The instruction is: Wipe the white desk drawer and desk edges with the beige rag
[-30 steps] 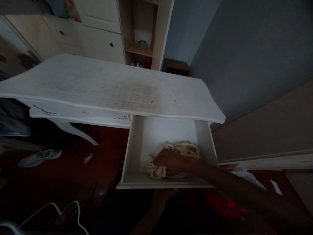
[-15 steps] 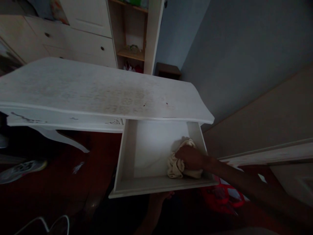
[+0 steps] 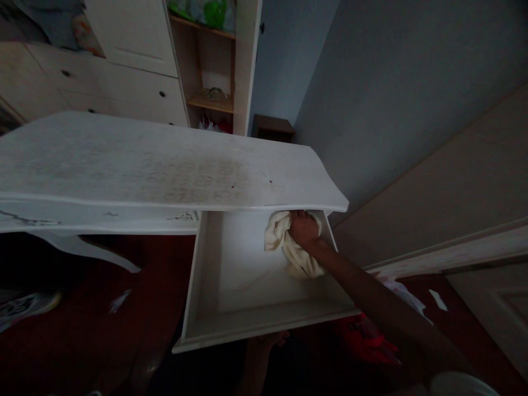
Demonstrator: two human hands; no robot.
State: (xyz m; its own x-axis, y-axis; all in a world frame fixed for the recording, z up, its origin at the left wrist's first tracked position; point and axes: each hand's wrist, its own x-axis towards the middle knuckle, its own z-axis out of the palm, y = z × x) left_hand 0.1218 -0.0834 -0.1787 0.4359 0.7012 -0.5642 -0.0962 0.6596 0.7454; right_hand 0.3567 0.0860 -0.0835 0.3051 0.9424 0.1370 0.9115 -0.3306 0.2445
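Observation:
A pale drawer [image 3: 231, 324] is pulled out from the right part of a white table [image 3: 124, 159]. Inside it, toward the back right corner, my right hand [image 3: 304, 228] is closed on a crumpled cream cloth [image 3: 303, 264]. The cloth lies bunched against the drawer's floor, with part of it trailing toward the front. Below the drawer's front edge, my left hand [image 3: 272, 338] grips the drawer from underneath. Only some curled fingers and the wrist show there; the rest is dark or hidden by the drawer.
Brownish stains mark the tabletop. Behind stands a white cabinet [image 3: 136, 33] with open shelves [image 3: 210, 102]. A grey wall [image 3: 412, 99] rises at the right. A red bag [image 3: 371, 341] sits on the dark red floor, and a shoe [image 3: 31, 308] lies at the left.
My right hand has moved the cloth from the drawer's front right toward its back right corner. The left hand stays beneath the front edge. The view has shifted slightly.

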